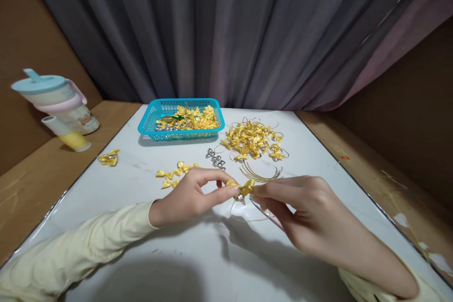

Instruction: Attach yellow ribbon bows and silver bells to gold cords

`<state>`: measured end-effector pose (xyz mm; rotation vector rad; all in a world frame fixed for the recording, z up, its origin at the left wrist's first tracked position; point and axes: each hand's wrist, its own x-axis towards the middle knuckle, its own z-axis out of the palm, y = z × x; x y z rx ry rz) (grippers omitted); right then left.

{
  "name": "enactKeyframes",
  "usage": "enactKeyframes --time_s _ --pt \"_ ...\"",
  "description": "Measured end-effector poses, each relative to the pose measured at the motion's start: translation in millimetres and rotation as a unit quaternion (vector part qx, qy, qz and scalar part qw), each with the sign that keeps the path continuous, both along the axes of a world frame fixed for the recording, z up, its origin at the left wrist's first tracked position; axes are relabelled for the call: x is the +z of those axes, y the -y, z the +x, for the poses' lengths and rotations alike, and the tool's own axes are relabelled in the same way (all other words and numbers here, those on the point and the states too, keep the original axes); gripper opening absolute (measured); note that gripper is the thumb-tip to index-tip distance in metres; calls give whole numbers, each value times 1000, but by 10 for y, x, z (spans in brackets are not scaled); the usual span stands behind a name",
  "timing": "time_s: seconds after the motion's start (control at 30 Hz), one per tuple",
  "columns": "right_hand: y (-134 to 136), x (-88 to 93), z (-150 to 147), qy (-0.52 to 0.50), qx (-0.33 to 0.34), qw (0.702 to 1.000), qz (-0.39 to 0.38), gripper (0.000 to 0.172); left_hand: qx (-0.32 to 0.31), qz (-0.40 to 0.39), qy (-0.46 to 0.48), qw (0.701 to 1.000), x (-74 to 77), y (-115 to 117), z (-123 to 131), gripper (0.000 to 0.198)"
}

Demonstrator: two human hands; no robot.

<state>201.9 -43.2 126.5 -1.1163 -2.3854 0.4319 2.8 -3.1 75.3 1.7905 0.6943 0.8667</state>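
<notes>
Over the middle of the white table (198, 255), my left hand (191, 196) and my right hand (311, 219) meet on one small yellow ribbon bow (242, 188) with a silver bell under it. Both hands pinch it between thumb and fingertips, the left from the left side, the right from the right. A thin gold thread hangs from the bow toward my right hand. Just beyond the bow lie gold thread loops (260, 174).
At the back stands a blue basket (146, 125) with yellow bows and bells in it. Right of the basket is a pile of finished bows (253, 140). Loose silver bells (215, 158), a few bows (175, 173), one stray bow (109, 157); a lidded cup (56, 101) at the left.
</notes>
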Motion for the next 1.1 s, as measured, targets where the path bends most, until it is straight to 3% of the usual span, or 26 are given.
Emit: enactKeyframes --time_s 0.2,0.37,0.63,0.8,1.0,1.1 --pt "-96 40 2 -71 -16 993 -97 22 29 -42 37 998 5 0 9 14" --pt "-180 25 37 -81 -20 977 -197 22 17 -83 64 994 34 3 20 13" --pt "-275 -52 10 -180 -19 940 -289 22 39 -51 59 996 27 17 12 12" --pt "-307 -162 -28 -236 -18 930 -281 29 61 25 17 998 64 0 4 14" --pt "-308 -223 -32 -209 -17 963 -168 27 101 152 -12 983 106 -9 26 11" --pt "-309 -203 -26 -151 -11 984 -96 18 117 171 -20 978 95 -12 34 12"
